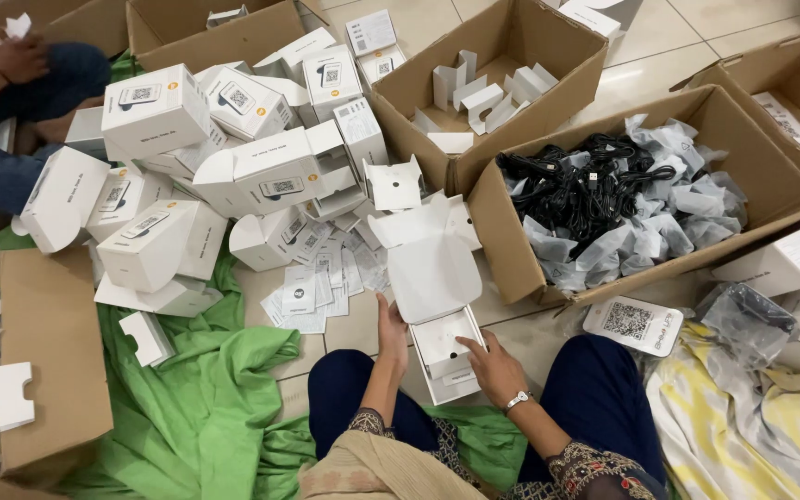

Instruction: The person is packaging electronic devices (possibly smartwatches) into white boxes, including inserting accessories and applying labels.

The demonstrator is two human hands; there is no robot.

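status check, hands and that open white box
Left hand on open white box edge. Right hand fingers inside it. Loose leaflets lie just left.

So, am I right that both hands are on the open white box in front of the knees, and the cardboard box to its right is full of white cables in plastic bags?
Not quite: the head view shows the cables in the cardboard box are black, not white. The left hand and right hand are indeed on the open white box.

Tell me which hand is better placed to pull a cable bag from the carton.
Right, probably. The right hand lies on the open white box nearer the cable carton; the left hand steadies the box's far side.
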